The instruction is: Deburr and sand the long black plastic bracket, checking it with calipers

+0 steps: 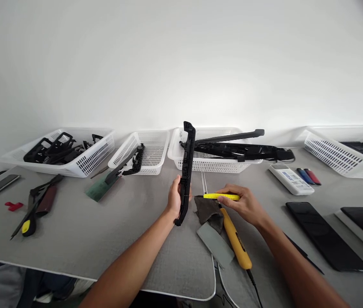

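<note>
My left hand point(175, 197) is wrapped round the lower part of a long black plastic part point(186, 171), which stands nearly upright above the table. In my right hand point(242, 201) is a yellow tool point(221, 196), pinched between the fingers and lying level, its thin tip pointing left at the black part. Whether the tip touches the part cannot be made out. Just below the yellow tool are a dark crumpled cloth point(209, 211) and a yellow-handled corded tool point(236, 239). A grey-green sheet point(215, 244) lies beside them.
White baskets point(93, 159) with black parts line the wall; long strips overhang a middle one point(213, 165). A white device point(291, 179), blue and red objects and a black phone point(325, 235) lie right. At left are a green sheet point(99, 191) and a red piece point(13, 206).
</note>
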Tool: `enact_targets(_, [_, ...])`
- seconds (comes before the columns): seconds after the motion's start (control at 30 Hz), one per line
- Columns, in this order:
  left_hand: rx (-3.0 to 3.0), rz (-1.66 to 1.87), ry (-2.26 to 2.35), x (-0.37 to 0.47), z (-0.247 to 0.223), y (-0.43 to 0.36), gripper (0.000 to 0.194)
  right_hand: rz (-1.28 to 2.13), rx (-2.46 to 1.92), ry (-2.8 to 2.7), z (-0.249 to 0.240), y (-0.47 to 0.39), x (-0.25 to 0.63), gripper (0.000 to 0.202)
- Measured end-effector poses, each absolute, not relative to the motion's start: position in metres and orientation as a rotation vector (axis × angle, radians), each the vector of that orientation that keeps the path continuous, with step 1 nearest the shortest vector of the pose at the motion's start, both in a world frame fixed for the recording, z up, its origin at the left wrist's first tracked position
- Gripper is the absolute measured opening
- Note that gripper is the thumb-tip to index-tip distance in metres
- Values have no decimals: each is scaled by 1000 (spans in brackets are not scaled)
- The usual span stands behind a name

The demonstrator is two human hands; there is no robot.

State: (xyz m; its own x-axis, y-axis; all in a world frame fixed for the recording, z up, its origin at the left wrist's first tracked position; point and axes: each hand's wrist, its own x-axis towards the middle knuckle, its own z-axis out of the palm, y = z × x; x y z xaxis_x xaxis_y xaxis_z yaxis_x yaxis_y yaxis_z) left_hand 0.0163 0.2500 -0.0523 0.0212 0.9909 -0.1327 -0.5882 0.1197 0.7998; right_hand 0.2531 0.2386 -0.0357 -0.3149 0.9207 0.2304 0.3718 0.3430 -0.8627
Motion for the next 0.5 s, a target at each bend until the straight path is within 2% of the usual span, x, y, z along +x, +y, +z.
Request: enact_targets(0.5, [673, 1381, 802, 10, -43, 252, 55, 1082, -1093, -1903, -33, 236, 252, 45])
